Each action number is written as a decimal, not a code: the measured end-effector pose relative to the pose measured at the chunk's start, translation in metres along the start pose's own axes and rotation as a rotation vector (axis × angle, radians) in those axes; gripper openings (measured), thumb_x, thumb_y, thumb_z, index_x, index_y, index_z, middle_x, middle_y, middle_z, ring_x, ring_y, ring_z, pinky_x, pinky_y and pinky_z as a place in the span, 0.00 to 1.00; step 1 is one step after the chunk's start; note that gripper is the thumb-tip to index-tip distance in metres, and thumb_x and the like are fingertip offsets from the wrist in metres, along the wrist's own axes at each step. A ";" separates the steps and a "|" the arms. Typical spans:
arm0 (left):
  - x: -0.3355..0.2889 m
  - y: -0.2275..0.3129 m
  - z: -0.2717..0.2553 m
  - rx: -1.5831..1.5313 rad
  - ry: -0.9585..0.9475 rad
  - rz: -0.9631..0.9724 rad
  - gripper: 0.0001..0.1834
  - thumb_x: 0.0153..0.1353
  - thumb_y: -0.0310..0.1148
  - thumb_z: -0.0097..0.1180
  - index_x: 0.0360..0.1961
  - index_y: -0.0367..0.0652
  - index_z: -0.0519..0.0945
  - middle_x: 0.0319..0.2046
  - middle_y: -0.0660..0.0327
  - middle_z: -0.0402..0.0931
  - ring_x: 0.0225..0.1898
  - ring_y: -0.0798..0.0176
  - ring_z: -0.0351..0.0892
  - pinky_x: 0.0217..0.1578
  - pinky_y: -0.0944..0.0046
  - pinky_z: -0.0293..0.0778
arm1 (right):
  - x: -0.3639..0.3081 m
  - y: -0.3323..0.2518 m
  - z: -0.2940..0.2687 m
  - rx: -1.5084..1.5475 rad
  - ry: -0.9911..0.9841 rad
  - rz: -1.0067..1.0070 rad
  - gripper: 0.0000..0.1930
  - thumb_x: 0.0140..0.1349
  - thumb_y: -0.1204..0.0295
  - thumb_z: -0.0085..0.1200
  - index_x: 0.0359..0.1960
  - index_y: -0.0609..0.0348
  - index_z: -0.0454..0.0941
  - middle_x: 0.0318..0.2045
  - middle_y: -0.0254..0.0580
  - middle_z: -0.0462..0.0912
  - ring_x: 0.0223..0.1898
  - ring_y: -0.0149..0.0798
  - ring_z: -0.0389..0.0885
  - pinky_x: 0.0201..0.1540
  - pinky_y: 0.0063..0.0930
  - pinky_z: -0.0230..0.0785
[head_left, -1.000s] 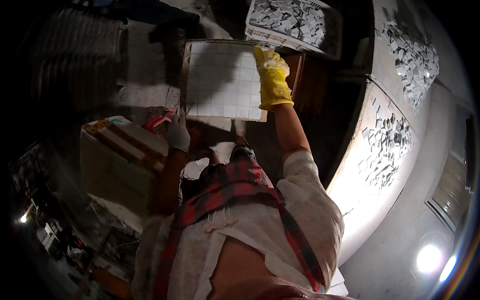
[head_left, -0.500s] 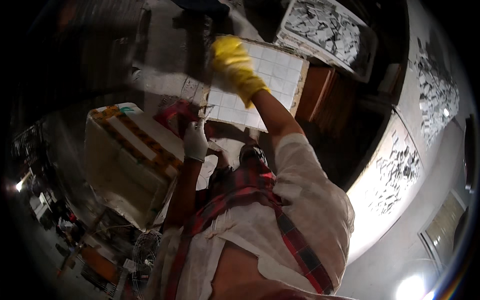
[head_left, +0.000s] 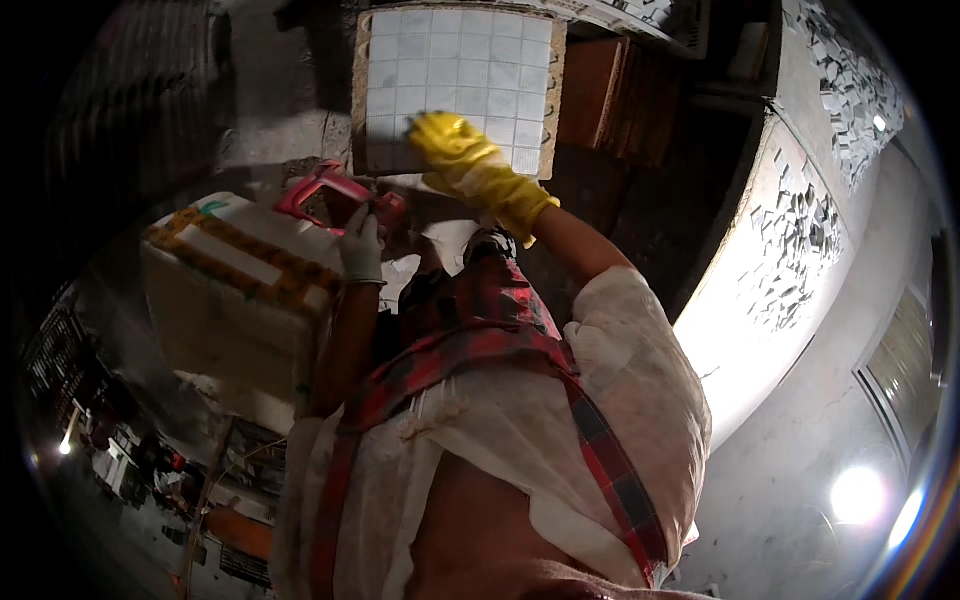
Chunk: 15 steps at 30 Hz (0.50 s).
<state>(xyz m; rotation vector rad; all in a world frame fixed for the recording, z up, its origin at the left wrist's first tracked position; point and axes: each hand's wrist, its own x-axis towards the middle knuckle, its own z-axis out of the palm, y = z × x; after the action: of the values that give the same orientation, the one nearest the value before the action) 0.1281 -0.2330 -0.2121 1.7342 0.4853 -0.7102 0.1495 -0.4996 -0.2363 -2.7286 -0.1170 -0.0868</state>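
Observation:
My left hand (head_left: 362, 248), in a whitish glove, is closed at the near right edge of a pink plastic frame-like thing (head_left: 335, 180) with an opening in its middle. Its exact kind I cannot make out. A loose yellow rubber glove covers my right hand (head_left: 468, 165), which is over the near edge of a board of square white tiles (head_left: 455, 75). Motion smears its fingertips, so whether they hold anything is unclear. The tiles lie in even rows, with a rough tan border showing around them.
To the left stands a white foam box (head_left: 235, 320) with brown and yellow tape. Stacked brown boards (head_left: 610, 95) are right of the tiles. A pale ledge (head_left: 740, 330) bearing scattered grey-white pieces (head_left: 795, 240) curves along the right. A white crate (head_left: 690, 30) sits at the far right.
The view has shifted, with the tile board now higher in the picture. My right hand has come back from the board's far left corner to its near edge. My left hand stays at the pink thing.

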 end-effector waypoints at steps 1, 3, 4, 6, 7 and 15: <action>-0.008 -0.002 -0.004 -0.030 0.008 -0.045 0.20 0.65 0.32 0.52 0.58 0.42 0.75 0.32 0.66 0.77 0.25 0.77 0.70 0.21 0.75 0.66 | -0.001 -0.018 -0.001 -0.068 0.156 -0.238 0.16 0.60 0.65 0.48 0.49 0.54 0.72 0.48 0.42 0.79 0.51 0.45 0.78 0.57 0.35 0.72; -0.028 -0.009 -0.012 -0.100 -0.006 -0.073 0.20 0.66 0.33 0.52 0.58 0.42 0.75 0.31 0.67 0.76 0.25 0.79 0.69 0.20 0.76 0.65 | 0.044 0.040 0.041 -0.046 0.155 0.012 0.16 0.61 0.65 0.48 0.49 0.54 0.72 0.49 0.42 0.78 0.52 0.45 0.78 0.56 0.37 0.71; -0.038 -0.014 -0.018 -0.138 -0.006 -0.091 0.20 0.66 0.33 0.52 0.58 0.42 0.75 0.31 0.67 0.76 0.24 0.80 0.68 0.19 0.77 0.64 | 0.061 0.051 0.018 -0.115 0.215 0.094 0.16 0.61 0.64 0.48 0.50 0.54 0.72 0.49 0.43 0.78 0.51 0.45 0.78 0.56 0.37 0.71; -0.047 -0.011 -0.024 -0.075 0.027 -0.063 0.19 0.66 0.34 0.53 0.56 0.43 0.76 0.31 0.69 0.76 0.22 0.81 0.66 0.18 0.78 0.61 | 0.084 0.071 0.001 -0.207 0.336 0.221 0.18 0.61 0.64 0.48 0.51 0.55 0.72 0.49 0.45 0.78 0.51 0.45 0.78 0.55 0.37 0.71; -0.051 -0.010 -0.026 -0.092 0.045 -0.052 0.18 0.66 0.34 0.53 0.56 0.43 0.76 0.30 0.69 0.76 0.22 0.81 0.66 0.18 0.79 0.61 | 0.095 0.063 0.005 -0.220 0.363 0.233 0.18 0.61 0.64 0.48 0.52 0.56 0.72 0.50 0.46 0.78 0.50 0.46 0.78 0.55 0.37 0.71; -0.055 -0.004 -0.033 -0.086 0.011 -0.050 0.12 0.64 0.33 0.54 0.46 0.40 0.79 0.26 0.67 0.75 0.22 0.77 0.66 0.20 0.76 0.62 | 0.070 -0.101 0.006 -0.093 0.293 -0.244 0.22 0.63 0.62 0.47 0.56 0.60 0.71 0.51 0.52 0.77 0.47 0.47 0.78 0.51 0.38 0.72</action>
<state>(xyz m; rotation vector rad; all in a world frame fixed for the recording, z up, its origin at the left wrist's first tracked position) 0.0920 -0.1982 -0.1714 1.6512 0.5603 -0.7056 0.2102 -0.4002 -0.1962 -2.7447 -0.3677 -0.5709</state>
